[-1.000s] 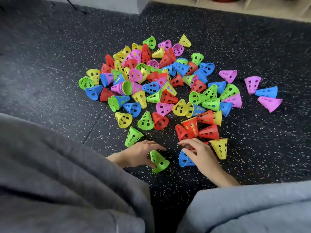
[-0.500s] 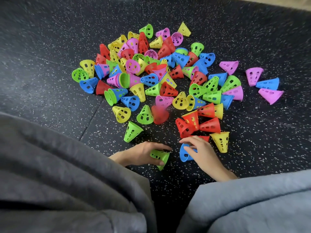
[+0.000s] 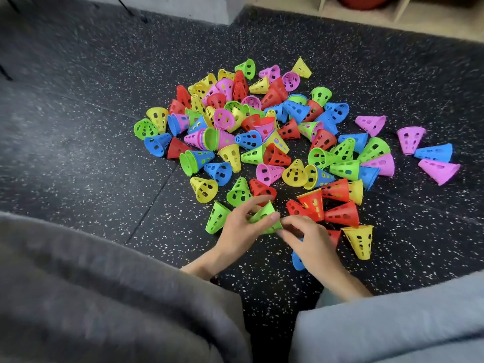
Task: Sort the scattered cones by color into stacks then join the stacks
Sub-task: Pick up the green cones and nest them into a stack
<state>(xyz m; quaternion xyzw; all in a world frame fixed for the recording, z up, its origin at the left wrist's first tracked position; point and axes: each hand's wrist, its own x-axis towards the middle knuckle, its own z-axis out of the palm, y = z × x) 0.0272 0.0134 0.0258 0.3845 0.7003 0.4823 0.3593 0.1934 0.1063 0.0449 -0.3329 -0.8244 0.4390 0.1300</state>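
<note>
Right, the left hand [image 3: 239, 226] has its fingers and thumb curled round a green cone [image 3: 265, 218], holding it just off the speckled floor [image 3: 78, 153] with its long axis lying crosswise, while the right hand [image 3: 311, 242] meets it at the cone's right end, fingers bent, though whether they pinch the rim I cannot tell. The next green cone [image 3: 216, 217] lies on its side just left of that grip, nearer the left hand, with the big mixed pile [image 3: 262, 132] beyond.
</note>
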